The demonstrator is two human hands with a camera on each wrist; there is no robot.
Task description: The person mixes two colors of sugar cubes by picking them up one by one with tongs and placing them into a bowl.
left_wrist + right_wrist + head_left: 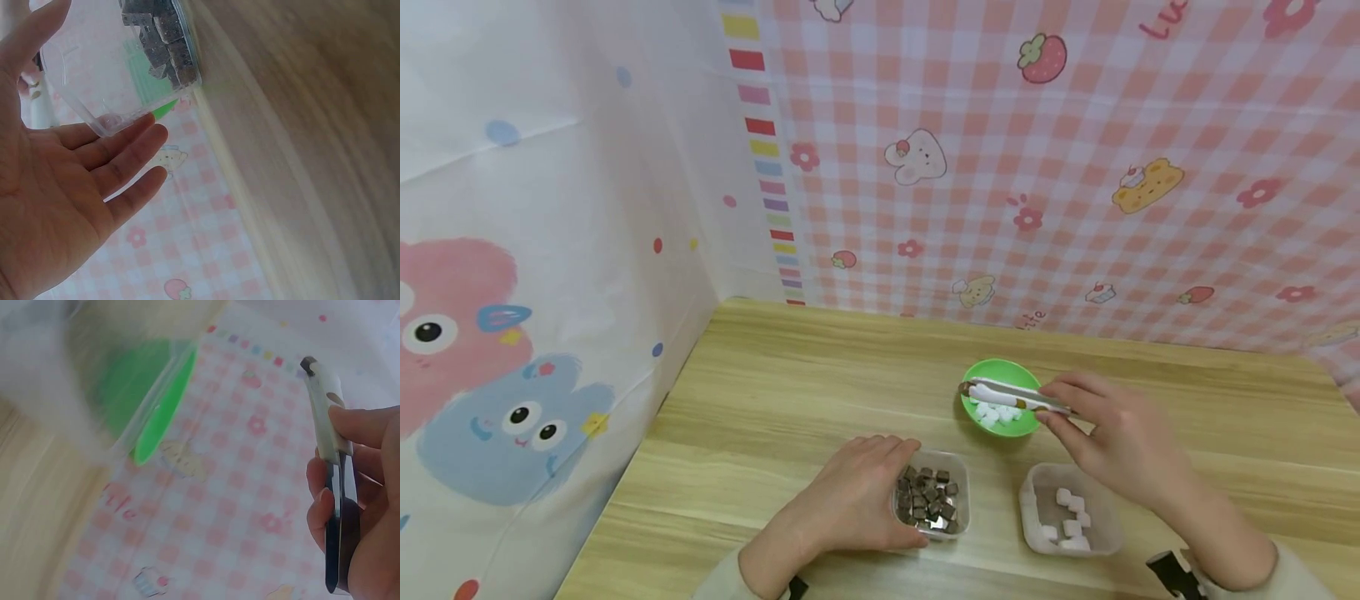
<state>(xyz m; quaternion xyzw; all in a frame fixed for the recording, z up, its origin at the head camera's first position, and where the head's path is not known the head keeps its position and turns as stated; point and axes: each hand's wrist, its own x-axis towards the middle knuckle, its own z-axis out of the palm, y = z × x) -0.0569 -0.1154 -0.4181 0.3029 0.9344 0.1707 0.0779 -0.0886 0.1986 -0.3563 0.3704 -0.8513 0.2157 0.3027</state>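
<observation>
My right hand (1123, 437) holds slim tongs (997, 398) with white tips and metal handles. Pinched at their end is a small dark brown cube (308, 364). The tongs reach over a green bowl (1000, 367), where several white cubes (997, 414) lie. My left hand (859, 496) grips a clear plastic container (964, 500) by its left side, thumb at the near edge and fingers at the far edge. Many dark brown cubes (931, 493) fill the bottom of it. In the left wrist view, the fingertips (145, 120) rest along the container's wall.
A second translucent container (1028, 521) with several white cubes (1072, 528) stands below my right forearm. The wooden table (790, 383) meets a pink checked cloth (865, 208) at the back and a white printed cloth (587, 275) on the left.
</observation>
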